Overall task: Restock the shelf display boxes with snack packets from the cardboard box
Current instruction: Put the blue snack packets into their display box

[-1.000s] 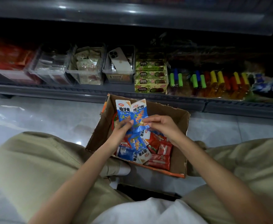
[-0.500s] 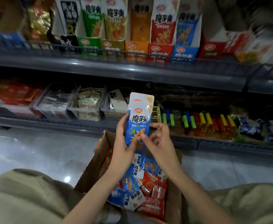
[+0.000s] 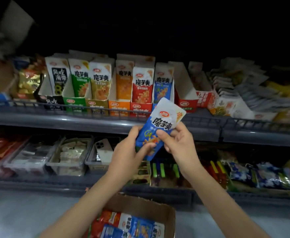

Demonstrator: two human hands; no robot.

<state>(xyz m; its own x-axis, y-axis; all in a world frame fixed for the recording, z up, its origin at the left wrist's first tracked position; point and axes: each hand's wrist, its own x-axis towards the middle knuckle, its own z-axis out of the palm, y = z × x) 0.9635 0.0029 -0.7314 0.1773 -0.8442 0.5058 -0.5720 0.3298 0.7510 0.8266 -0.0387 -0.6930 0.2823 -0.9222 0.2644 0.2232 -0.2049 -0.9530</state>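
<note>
Nearest, at the bottom edge: a brown cardboard box [image 3: 159, 209] of corrugated board with a ragged, torn rim. Inside lies a loose heap of flat glossy packets [image 3: 123, 225], red and blue with white tops.

Above the box both bare forearms are raised. The left hand [image 3: 127, 152] and right hand [image 3: 179, 140] share one blue packet [image 3: 160, 125]; it may be a thin stack, cannot tell. It is a flat oblong foil pouch, white at the upper end and blue below, its top tilted to the right. Left grip: fingers curled behind the lower half, thumb laid across the front. Right grip: thumb pinching the front mid-way, fingers behind the right edge.

Lower shelf, behind the hands: clear rectangular plastic bins [image 3: 68, 157] hold pale wrapped items, and a phone [image 3: 103, 149] leans in one.

The upper shelf [image 3: 55, 121] is grey with a wire rail. On it stands a row of upright card display boxes [image 3: 118, 107] with slant-cut sides: black, green, gold, orange, red, blue. Pouches stand on end in them. The held packet's top overlaps the blue box's front
</note>
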